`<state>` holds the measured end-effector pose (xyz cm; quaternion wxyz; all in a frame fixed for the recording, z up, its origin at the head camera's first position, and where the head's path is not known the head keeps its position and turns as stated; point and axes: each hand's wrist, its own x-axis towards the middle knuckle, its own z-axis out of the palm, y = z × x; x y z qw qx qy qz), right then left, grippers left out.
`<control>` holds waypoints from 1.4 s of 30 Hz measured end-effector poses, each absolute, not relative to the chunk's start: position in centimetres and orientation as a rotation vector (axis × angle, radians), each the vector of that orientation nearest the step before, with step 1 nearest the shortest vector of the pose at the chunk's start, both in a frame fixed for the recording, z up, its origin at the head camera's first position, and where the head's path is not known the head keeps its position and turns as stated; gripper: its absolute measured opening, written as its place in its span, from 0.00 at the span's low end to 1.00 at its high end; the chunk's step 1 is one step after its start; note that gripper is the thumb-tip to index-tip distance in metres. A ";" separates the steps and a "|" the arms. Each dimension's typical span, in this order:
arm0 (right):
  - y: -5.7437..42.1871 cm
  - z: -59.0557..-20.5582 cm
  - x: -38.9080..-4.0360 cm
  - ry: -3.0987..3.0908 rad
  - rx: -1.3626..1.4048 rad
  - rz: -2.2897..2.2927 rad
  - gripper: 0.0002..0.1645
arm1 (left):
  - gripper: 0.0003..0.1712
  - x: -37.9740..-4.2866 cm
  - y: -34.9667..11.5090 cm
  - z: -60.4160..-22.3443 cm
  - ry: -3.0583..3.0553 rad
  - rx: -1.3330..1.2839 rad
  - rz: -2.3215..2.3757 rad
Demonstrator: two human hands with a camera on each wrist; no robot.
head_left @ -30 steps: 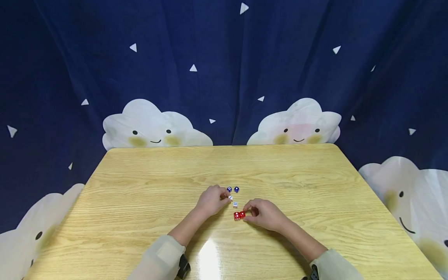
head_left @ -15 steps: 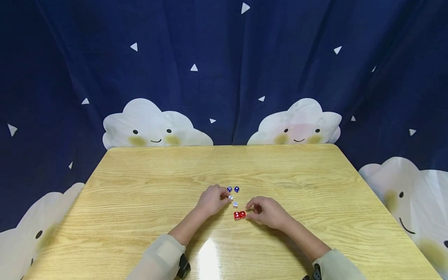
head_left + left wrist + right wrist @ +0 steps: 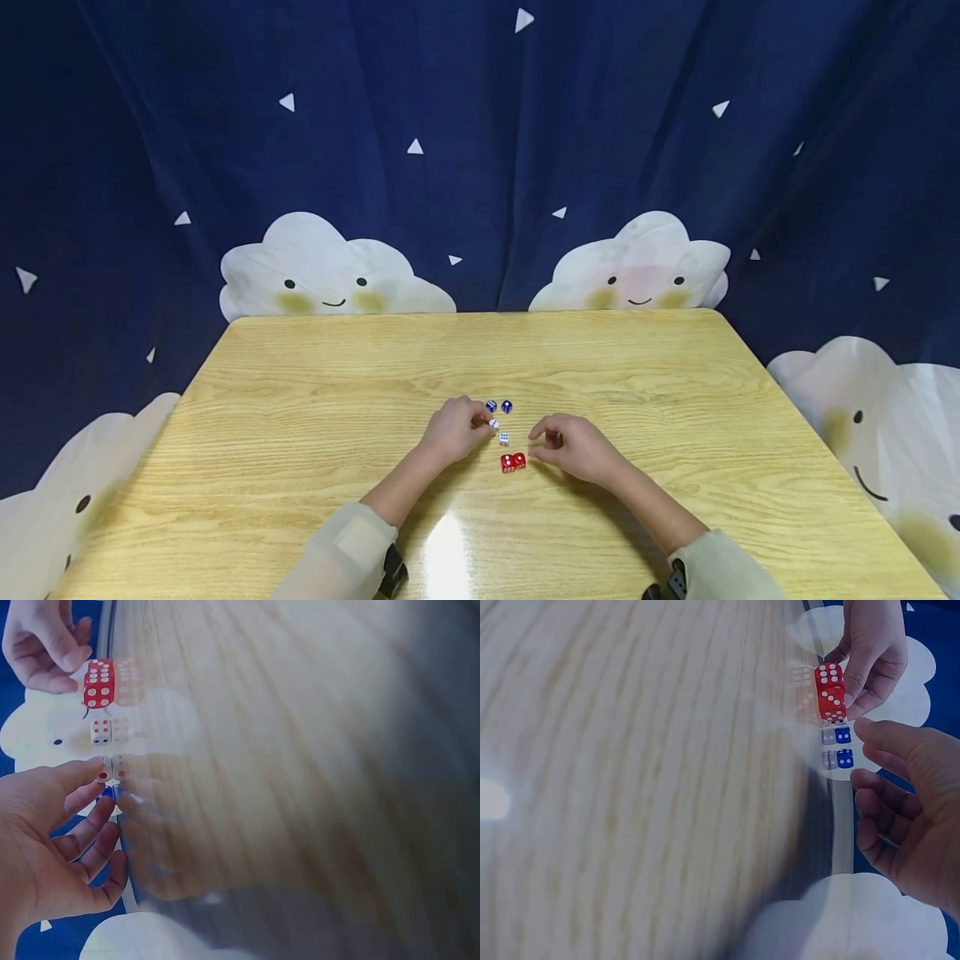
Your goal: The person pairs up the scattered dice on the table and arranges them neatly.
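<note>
My left hand (image 3: 453,429) pinches a small white die (image 3: 494,424) between thumb and fingertips on the table. In the left wrist view, this die (image 3: 106,769) sits by the thumb tip, partly covered. A second white die (image 3: 504,438) lies just beyond the fingers, toward the right and nearer me. Two red dice (image 3: 508,462) stand side by side in front of it. To their right hovers my right hand (image 3: 577,448), thumb and fingers loosely spread, holding nothing. Behind the white dice are two blue dice (image 3: 507,407), a small gap between them; the right wrist view shows them too.
Everything lies on a light wooden table (image 3: 330,367), with a bright glare patch near its front. A dark blue curtain (image 3: 480,167) with white clouds and triangles hangs behind and beside it. Dark devices (image 3: 393,572) sit at both wrists.
My right hand has drawn away from the red dice, slightly right and back, leaving them side by side. The left hand stays at the white die.
</note>
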<state>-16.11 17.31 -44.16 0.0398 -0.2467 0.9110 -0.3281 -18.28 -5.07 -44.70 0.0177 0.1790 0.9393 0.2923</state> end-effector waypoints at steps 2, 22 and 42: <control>17.3 -44.2 -16.2 2.796 -0.747 -1.019 0.09 | 0.11 -18.3 -5.1 -44.7 2.918 0.557 0.909; 16.4 -44.6 -17.2 2.837 -0.735 -1.031 0.07 | 0.11 -18.5 -5.3 -45.2 2.889 0.560 0.945; 15.0 -45.3 -17.8 2.748 -0.723 -1.097 0.07 | 0.11 -18.6 -5.3 -45.2 2.883 0.573 0.944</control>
